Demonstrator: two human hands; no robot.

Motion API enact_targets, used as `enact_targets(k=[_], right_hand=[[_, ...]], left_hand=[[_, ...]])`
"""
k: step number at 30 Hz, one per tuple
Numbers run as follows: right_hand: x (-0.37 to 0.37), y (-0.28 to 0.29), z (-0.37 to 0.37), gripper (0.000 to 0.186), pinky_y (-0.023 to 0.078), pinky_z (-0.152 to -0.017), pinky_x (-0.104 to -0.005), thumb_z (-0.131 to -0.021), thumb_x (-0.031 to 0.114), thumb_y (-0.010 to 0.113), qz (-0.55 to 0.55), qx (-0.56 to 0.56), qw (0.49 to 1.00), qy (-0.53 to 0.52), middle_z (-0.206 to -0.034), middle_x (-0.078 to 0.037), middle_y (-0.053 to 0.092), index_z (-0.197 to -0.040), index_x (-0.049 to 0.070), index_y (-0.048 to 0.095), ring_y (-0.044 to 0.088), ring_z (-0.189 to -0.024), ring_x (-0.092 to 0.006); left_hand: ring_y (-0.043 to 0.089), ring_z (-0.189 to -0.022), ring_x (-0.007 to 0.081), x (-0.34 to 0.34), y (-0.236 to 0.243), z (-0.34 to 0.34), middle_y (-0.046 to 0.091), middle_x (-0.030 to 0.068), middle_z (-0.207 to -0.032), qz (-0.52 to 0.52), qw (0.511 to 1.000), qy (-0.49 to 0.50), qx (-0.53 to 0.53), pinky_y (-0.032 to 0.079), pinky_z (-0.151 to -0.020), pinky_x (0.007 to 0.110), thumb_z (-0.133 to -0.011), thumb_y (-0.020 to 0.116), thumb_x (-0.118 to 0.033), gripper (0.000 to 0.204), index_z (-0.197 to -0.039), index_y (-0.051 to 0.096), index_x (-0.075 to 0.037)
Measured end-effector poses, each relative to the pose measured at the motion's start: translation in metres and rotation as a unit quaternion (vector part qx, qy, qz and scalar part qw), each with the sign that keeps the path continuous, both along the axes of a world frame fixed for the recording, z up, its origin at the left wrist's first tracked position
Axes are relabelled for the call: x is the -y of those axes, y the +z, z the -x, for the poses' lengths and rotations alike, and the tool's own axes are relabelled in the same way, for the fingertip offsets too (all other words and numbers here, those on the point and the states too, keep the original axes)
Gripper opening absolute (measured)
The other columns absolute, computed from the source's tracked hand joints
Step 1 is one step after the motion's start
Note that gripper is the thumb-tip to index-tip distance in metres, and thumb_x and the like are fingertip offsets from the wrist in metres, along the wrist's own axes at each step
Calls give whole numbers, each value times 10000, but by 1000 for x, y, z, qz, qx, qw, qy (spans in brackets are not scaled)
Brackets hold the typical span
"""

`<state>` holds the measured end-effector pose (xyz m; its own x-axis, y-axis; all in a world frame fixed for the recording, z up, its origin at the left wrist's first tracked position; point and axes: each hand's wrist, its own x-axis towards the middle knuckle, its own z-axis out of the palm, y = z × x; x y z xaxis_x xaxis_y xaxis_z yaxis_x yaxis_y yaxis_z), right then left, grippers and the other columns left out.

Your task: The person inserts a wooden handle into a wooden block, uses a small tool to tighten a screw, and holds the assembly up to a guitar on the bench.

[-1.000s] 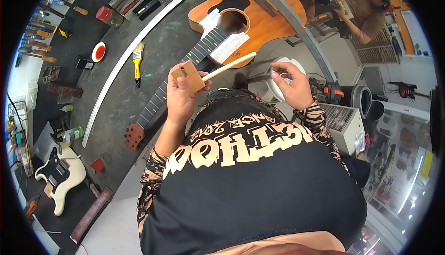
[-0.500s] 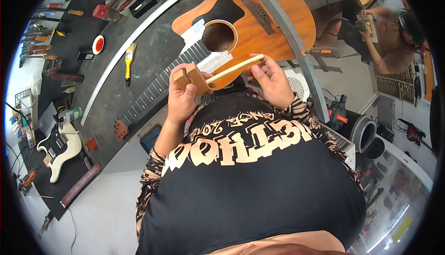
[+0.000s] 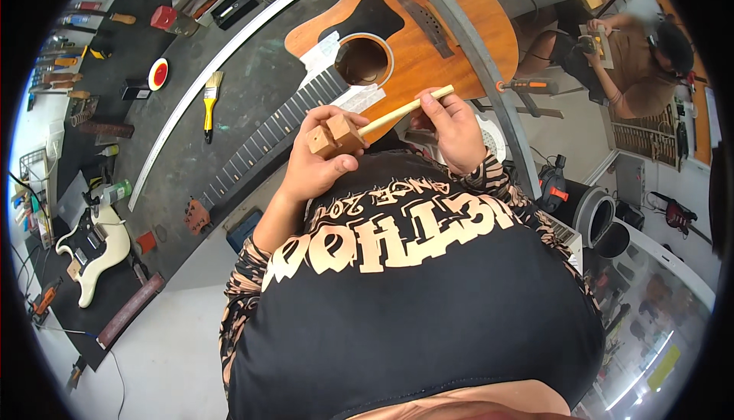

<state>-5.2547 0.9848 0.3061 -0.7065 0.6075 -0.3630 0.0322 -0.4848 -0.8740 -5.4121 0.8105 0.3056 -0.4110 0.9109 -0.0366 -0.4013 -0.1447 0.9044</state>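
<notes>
In my left hand [image 3: 304, 171] sits a notched brown wooden block [image 3: 336, 137], with my fingers behind it and my thumb along its near side. A pale, slender strip, seemingly wood, [image 3: 401, 113] runs from the block toward the upper right. My right hand [image 3: 460, 137] pinches that strip close to its far end between thumb and fingers. Whether the strip's near end enters the block or only lies against it, I cannot tell. Just beyond my hands, an orange-brown acoustic guitar [image 3: 478, 34] lies on the dark bench, white tape [image 3: 359, 101] around its fretboard end.
A long grey bar [image 3: 453, 22] crosses the guitar. On the bench's left lie a paintbrush [image 3: 210, 107], a curved white strip [image 3: 180, 107] and a red-and-white round item [image 3: 158, 74]. A cream electric guitar body [image 3: 107, 248] lies farther left. Another person [image 3: 650, 76] works at upper right.
My left hand has turned the block so its notched side faces up more, and its thumb has lowered. The strip's far end now sticks out past my right fingers.
</notes>
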Motion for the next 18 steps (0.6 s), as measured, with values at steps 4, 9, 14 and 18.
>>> enact_targets(k=[4,9,14,18], right_hand=[[10,3,4,232,487,-710,-236,-953,213,575,0,-28,1000,-4,-877,-56,643,-1036,-2,603,598,-753,-104],[21,4,9,227,488,-715,-250,-952,208,576,2,-19,1000,-1,-869,-63,637,-1053,5,588,602,-753,-126],[28,5,9,221,489,-721,-258,-963,204,553,8,-24,1000,-4,-870,-63,634,-1076,15,577,604,-761,-133],[30,3,10,211,491,-725,-250,-961,194,555,4,-17,1000,3,-870,-59,637,-1071,16,580,604,-765,-124]], left_hand=[[596,-979,220,10,-1,15,522,173,-1209,-26,997,-50,-45,503,-825,342,-679,821,-462,818,-1231,396,-34],[582,-1014,207,20,-1,24,522,127,-1206,-27,993,-74,-87,488,-866,347,-684,815,-472,741,-1178,479,-33],[549,-1029,147,25,5,24,566,52,-1127,-22,983,-50,-177,438,-919,306,-707,842,-209,514,-1104,568,-31],[571,-1018,186,26,12,27,596,63,-1068,2,955,-30,-294,441,-902,310,-704,812,-113,429,-1072,602,-46]])
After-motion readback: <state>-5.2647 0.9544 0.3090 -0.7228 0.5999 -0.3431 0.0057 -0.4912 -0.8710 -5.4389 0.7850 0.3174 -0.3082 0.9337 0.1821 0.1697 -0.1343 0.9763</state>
